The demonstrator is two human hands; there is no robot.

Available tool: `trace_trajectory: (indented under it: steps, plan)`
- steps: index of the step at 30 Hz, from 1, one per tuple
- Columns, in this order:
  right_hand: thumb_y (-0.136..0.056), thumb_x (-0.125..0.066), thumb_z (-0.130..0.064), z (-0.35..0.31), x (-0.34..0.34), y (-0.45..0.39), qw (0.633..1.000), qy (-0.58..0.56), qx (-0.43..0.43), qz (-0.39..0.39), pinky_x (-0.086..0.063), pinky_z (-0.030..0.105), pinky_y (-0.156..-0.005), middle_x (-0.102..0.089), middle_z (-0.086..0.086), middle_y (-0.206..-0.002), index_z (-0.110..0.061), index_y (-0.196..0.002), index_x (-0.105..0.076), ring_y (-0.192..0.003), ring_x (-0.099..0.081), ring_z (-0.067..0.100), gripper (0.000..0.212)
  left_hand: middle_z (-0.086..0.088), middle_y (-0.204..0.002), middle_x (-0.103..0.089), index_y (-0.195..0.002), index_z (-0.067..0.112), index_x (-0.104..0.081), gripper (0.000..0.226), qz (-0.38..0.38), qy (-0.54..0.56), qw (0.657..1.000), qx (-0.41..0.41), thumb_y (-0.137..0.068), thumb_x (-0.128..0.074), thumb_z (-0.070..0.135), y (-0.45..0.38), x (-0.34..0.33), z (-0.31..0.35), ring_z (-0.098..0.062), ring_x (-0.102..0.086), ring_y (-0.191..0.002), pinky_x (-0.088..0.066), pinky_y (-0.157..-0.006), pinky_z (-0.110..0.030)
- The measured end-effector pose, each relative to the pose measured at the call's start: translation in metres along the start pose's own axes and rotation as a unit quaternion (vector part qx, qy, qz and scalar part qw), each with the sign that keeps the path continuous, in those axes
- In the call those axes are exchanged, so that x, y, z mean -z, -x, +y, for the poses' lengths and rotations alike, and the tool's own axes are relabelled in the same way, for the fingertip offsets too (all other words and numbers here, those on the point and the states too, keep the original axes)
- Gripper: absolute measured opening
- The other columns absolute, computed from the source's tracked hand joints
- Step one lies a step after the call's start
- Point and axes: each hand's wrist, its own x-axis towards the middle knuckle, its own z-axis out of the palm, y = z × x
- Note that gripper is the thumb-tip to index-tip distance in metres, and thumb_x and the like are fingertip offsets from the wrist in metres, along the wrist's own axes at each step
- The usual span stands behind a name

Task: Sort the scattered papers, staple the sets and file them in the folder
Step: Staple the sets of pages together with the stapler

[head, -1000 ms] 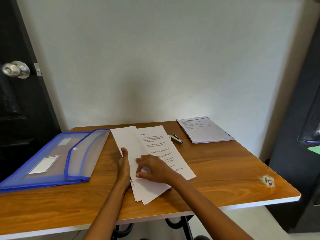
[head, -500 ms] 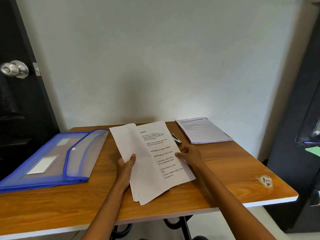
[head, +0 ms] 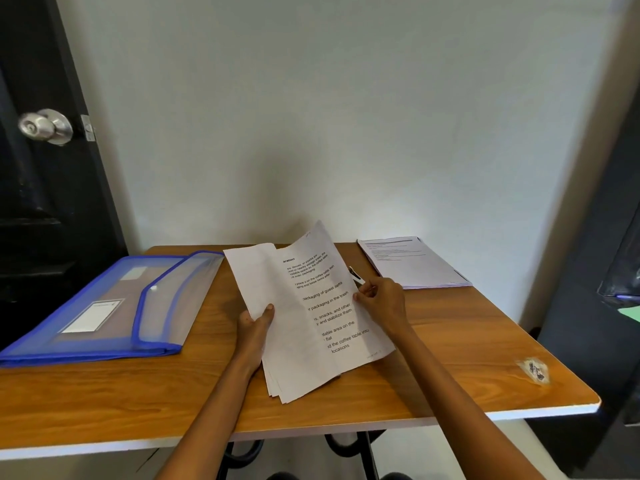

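Note:
A loose stack of white printed papers [head: 294, 327] is lifted at its far end over the middle of the wooden table [head: 450, 355]. My left hand [head: 254, 327] grips the stack's left edge, thumb on top. My right hand [head: 382, 301] pinches the right edge of the top printed sheet, which curls upward. A blue translucent folder [head: 114, 306] lies open-flapped at the left. A stapler [head: 356, 276] peeks out behind the sheets, mostly hidden. A second paper set [head: 412, 263] lies at the back right corner.
A torn sticker [head: 533, 370] marks the table near the right front corner. A black door with a metal knob [head: 46, 126] stands at the left. Dark furniture [head: 595, 306] rises beside the table's right edge. The wall is directly behind.
My right hand moved from on top of the stack to its right edge and pinched the top sheet. Both hands raised the papers' far end off the table.

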Motion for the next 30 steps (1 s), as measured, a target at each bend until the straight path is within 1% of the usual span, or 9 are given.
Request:
trace_trajectory:
  steps: [5, 9, 11, 13, 15, 18, 22, 25, 30]
  plan:
    - [-0.083, -0.063, -0.018, -0.030, -0.003, 0.017, 0.980, 0.132, 0.147, 0.036, -0.044, 0.034, -0.079, -0.066, 0.013, -0.105, -0.006, -0.066, -0.061, -0.100, -0.059, 0.027, 0.021, -0.014, -0.110, -0.061, -0.122, 0.000, -0.051, 0.033, 0.001, -0.003, 1.000, -0.004, -0.092, -0.056, 0.012, -0.003, 0.000, -0.002, -0.028, -0.061, -0.093, -0.051, -0.069, -0.032]
    - [-0.088, -0.062, -0.024, -0.063, -0.015, 0.034, 0.963, -0.036, 0.196, -0.182, -0.045, 0.043, -0.092, -0.066, 0.019, -0.110, 0.003, -0.081, -0.064, -0.108, -0.058, 0.029, 0.028, -0.013, -0.097, -0.065, -0.110, 0.002, -0.058, 0.019, -0.009, -0.022, 0.999, -0.033, -0.092, -0.055, 0.008, -0.001, 0.001, -0.001, -0.025, -0.063, -0.083, -0.052, -0.061, -0.027]
    - [-0.090, -0.059, -0.031, -0.069, -0.030, 0.045, 0.944, -0.042, 0.205, -0.253, -0.045, 0.040, -0.093, -0.066, 0.017, -0.110, 0.002, -0.096, -0.066, -0.104, -0.058, 0.028, 0.035, -0.011, -0.086, -0.065, -0.093, 0.007, -0.061, 0.009, -0.003, -0.023, 0.999, -0.032, -0.094, -0.053, 0.011, 0.001, 0.000, 0.001, -0.027, -0.062, -0.079, -0.050, -0.056, -0.025]
    - [-0.089, -0.059, -0.036, -0.068, -0.044, 0.052, 0.935, -0.003, 0.230, -0.270, -0.042, 0.034, -0.095, -0.063, 0.011, -0.119, -0.003, -0.100, -0.068, -0.111, -0.055, 0.024, 0.036, -0.008, -0.076, -0.062, -0.086, 0.011, -0.058, 0.027, 0.016, -0.010, 1.000, -0.023, -0.099, -0.042, 0.029, 0.002, -0.003, 0.007, -0.026, -0.060, -0.071, -0.049, -0.053, -0.026]
    - [-0.090, -0.058, -0.037, -0.062, -0.051, 0.052, 0.932, 0.011, 0.233, -0.278, -0.040, 0.031, -0.097, -0.060, 0.007, -0.126, -0.006, -0.103, -0.069, -0.118, -0.052, 0.021, 0.036, -0.006, -0.081, -0.063, -0.099, 0.012, -0.056, 0.040, 0.018, 0.010, 1.000, -0.011, -0.099, -0.029, 0.041, 0.000, -0.005, 0.009, -0.023, -0.060, -0.070, -0.050, -0.057, -0.027]
    - [-0.089, -0.060, -0.031, -0.057, -0.048, 0.048, 0.930, -0.021, 0.230, -0.287, -0.043, 0.026, -0.096, -0.064, 0.009, -0.121, -0.006, -0.107, -0.068, -0.115, -0.055, 0.021, 0.032, -0.012, -0.101, -0.064, -0.115, 0.006, -0.055, 0.029, 0.004, -0.007, 1.000, -0.026, -0.096, -0.046, 0.027, 0.000, -0.002, 0.005, -0.022, -0.062, -0.080, -0.051, -0.063, -0.028]
    - [-0.086, -0.065, -0.018, -0.044, -0.025, 0.026, 0.958, -0.180, 0.131, -0.179, -0.046, 0.007, -0.076, -0.070, 0.013, -0.104, -0.003, -0.104, -0.069, -0.086, -0.065, 0.009, 0.024, -0.011, -0.101, -0.063, -0.116, -0.001, -0.054, 0.026, -0.010, -0.001, 1.000, -0.027, -0.092, -0.054, 0.007, 0.005, 0.000, 0.003, -0.021, -0.062, -0.081, -0.049, -0.061, -0.028]
    - [-0.085, -0.067, -0.026, -0.011, -0.008, -0.002, 0.981, -0.188, -0.017, -0.048, -0.049, 0.019, -0.077, -0.070, 0.009, -0.103, -0.007, -0.103, -0.068, -0.088, -0.064, 0.010, 0.026, -0.004, -0.096, -0.063, -0.115, 0.004, -0.054, 0.023, -0.011, 0.011, 1.000, -0.021, -0.092, -0.054, 0.009, 0.006, 0.000, 0.005, -0.022, -0.062, -0.085, -0.050, -0.062, -0.028]
    - [-0.068, -0.082, -0.029, 0.025, -0.003, -0.017, 0.968, -0.145, -0.140, -0.148, -0.053, 0.041, -0.082, -0.065, 0.009, -0.097, -0.006, -0.101, -0.064, -0.095, -0.065, 0.027, 0.044, -0.003, -0.094, -0.064, -0.115, 0.002, -0.054, 0.024, -0.012, 0.010, 1.000, -0.021, -0.092, -0.055, 0.009, 0.005, 0.002, 0.004, -0.021, -0.063, -0.085, -0.050, -0.059, -0.025]
